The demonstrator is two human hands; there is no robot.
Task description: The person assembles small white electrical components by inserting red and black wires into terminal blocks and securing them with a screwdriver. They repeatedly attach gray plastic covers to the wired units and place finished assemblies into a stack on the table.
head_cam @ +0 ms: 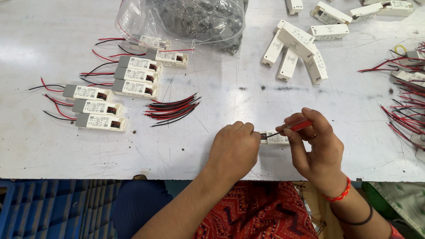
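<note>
My left hand is closed on one end of a small white driver box that lies on the white table near its front edge. My right hand pinches a red-handled screwdriver, its dark tip pointing at the box's terminal end. A loose bundle of red and black wires lies to the left of my hands.
Several finished boxes with wires lie in rows at the left. A clear plastic bag of grey parts sits at the back. Bare white boxes are piled at the back right. More wired units crowd the right edge.
</note>
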